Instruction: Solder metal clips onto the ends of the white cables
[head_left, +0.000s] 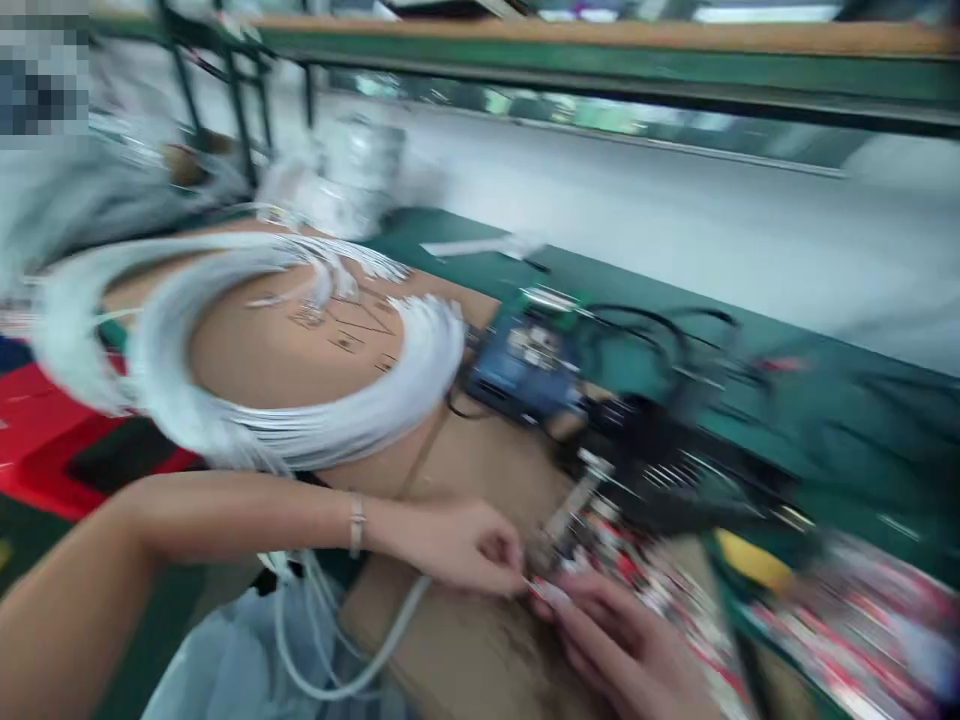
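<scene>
My left hand (469, 548) is closed in a pinch over the cardboard. A white cable (401, 630) loops up from my lap and runs in under this hand. Close against its fingertips, my right hand (626, 640) pinches a small red-and-white piece (546, 592), too blurred to name exactly. Just beyond my fingers lies a pile of small red, white and metallic parts (626, 555). Large coils of white cable (345, 425) rest on the cardboard (472, 470) to the left, their cut ends bunched together.
A blue device (525, 355) with black cords (667, 340) stands behind my hands. Black tools (675, 460) lie beside it, blurred. Toward the right are more red-and-white parts (847, 620). A red bin (45, 430) is at far left, and a shelf (600, 55) spans above the green bench.
</scene>
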